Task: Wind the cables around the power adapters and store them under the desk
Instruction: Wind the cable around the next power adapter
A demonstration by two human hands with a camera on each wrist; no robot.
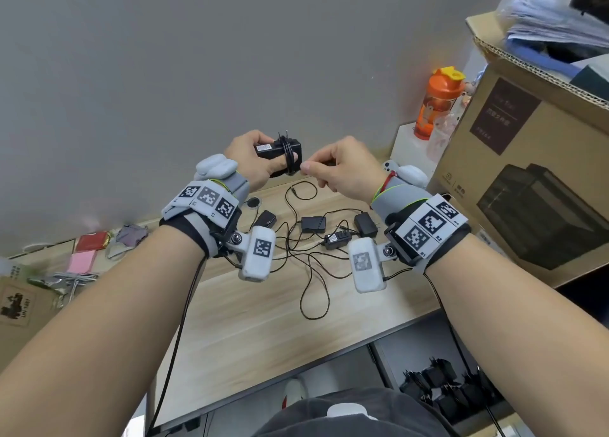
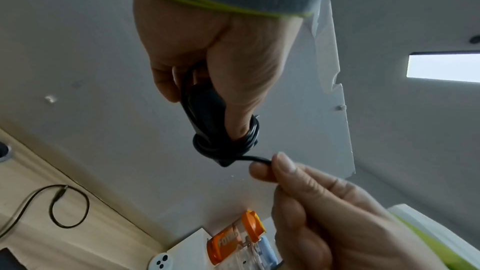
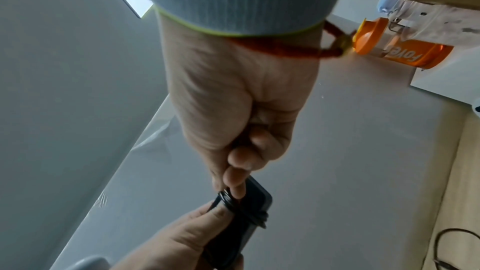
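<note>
At the far left of the desk (image 1: 230, 321) lie a red packet (image 1: 90, 242), a pink pad (image 1: 81, 261) and a crumpled grey cloth (image 1: 130, 235), all near the wall. Moving right, the left hand (image 1: 250, 163) is raised above the desk and grips a black power adapter (image 1: 268, 149); its fingers (image 2: 166, 81) are curled round the body and the thumb presses on the coils. The cable (image 1: 289, 159) is wound in several tight turns around the adapter's middle, and the plug prongs point upward. Just beside it, the right hand (image 1: 342, 169) pinches the short free end of that cable between thumb and forefinger, the other fingers (image 3: 270, 143) curled in; the end runs straight from the coils to the pinch in the left wrist view.

Below the hands, on the desk, three more adapters (image 1: 313, 224) lie close together with their loose cables (image 1: 313, 271) tangled in loops across the wood. One further black adapter (image 1: 265, 219) sits left of them, near a round grommet (image 1: 253, 202).

Further right, an orange bottle (image 1: 436, 103) stands on a white box (image 1: 412, 149) against the wall. At the far right a large cardboard box (image 1: 527, 172) rests on the desk. Under the desk's right end, a heap of black adapters (image 1: 445, 390) is stored.
</note>
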